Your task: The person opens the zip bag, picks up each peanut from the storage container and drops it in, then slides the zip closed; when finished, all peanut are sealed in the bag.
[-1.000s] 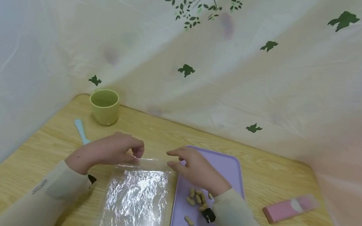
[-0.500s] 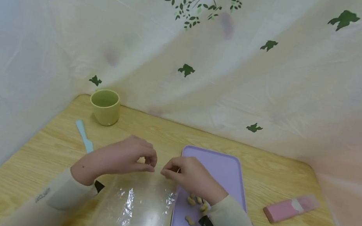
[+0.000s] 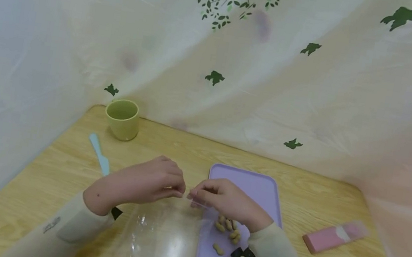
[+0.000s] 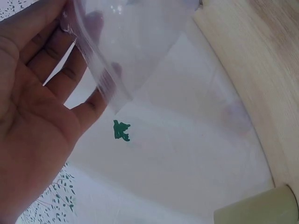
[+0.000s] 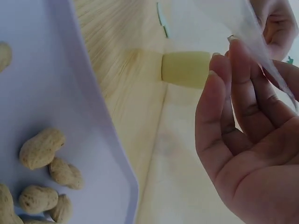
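Observation:
A clear zip bag (image 3: 157, 233) hangs from both hands above the front of the table. My left hand (image 3: 145, 182) pinches its top edge near the middle; in the left wrist view the zip strip (image 4: 100, 65) runs past the fingers. Close beside it, my right hand (image 3: 228, 201) pinches the same edge further right, over the tray's left side. In the right wrist view a fold of the bag (image 5: 254, 37) passes between thumb and fingers. Several peanuts (image 3: 228, 226) in their shells lie on the purple tray (image 3: 250, 182) below the right hand.
A green cup (image 3: 122, 120) stands at the back left. Near it lies a light blue plastic knife (image 3: 99, 152), its lower end by the left wrist. To the right of the tray is a pink packet (image 3: 328, 238). A printed curtain (image 3: 251, 99) encloses the table.
My left hand has moved right along the bag's top edge, towards the right hand. The right hand's fingers have closed on the edge, and the bag looks lifted and less shiny.

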Demonstrator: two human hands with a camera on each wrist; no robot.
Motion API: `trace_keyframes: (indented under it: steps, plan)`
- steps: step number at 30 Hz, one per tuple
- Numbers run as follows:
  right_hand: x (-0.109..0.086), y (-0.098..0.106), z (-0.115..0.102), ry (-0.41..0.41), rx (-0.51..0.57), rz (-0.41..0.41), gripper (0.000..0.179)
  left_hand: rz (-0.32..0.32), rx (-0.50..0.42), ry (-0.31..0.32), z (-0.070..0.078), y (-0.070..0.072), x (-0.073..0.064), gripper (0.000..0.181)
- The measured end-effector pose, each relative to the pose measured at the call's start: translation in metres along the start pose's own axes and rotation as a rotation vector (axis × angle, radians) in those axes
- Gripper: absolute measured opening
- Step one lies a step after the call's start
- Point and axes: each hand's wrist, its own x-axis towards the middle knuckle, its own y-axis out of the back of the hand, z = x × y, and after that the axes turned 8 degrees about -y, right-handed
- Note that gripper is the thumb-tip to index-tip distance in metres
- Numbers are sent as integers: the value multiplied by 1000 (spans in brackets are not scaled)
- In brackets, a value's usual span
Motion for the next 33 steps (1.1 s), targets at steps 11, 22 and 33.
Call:
trace_keyframes:
  steps: [11,22,33]
  plan:
    - [3,8,11,-14,102,-56,31,189,295,-251,3,-7,5,10]
    - [-1,7,4,16,79,-125,28,222,338,-298,7,-8,8,10]
    - [-6,0,-1,-94,94,67,30,300,439,-400,9,-11,11,23]
